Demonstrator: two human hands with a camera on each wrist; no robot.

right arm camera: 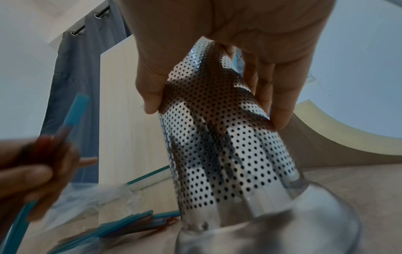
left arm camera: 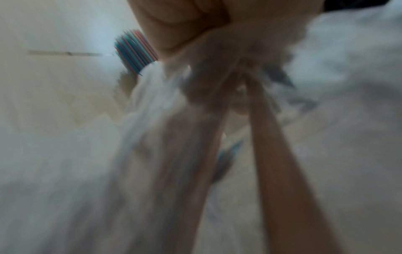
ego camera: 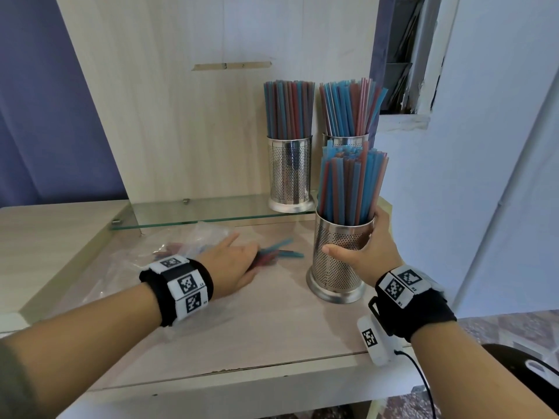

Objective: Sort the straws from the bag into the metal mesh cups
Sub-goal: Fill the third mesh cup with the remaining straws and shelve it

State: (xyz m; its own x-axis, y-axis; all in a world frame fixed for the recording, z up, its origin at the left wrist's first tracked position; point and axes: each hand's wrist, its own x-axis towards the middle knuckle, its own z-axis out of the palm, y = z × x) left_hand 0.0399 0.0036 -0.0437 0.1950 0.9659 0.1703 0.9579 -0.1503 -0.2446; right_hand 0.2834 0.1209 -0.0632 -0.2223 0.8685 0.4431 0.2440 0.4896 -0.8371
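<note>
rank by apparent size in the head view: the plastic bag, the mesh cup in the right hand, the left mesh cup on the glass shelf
1. plastic bag: widest spread.
2. mesh cup in the right hand: looks bigger than the shelf cup, but it is nearer the camera, so true size is unsure.
3. left mesh cup on the glass shelf.

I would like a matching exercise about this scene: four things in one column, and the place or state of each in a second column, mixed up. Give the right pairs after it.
Things:
1. right hand
2. left hand
3. bag
4. back left cup

Places or states:
A. stands on the glass shelf, full of straws
B. grips the front cup
C. lies crumpled on the table
D. on the loose straws on the table

Pairs: 1-B, 2-D, 3-C, 4-A
</note>
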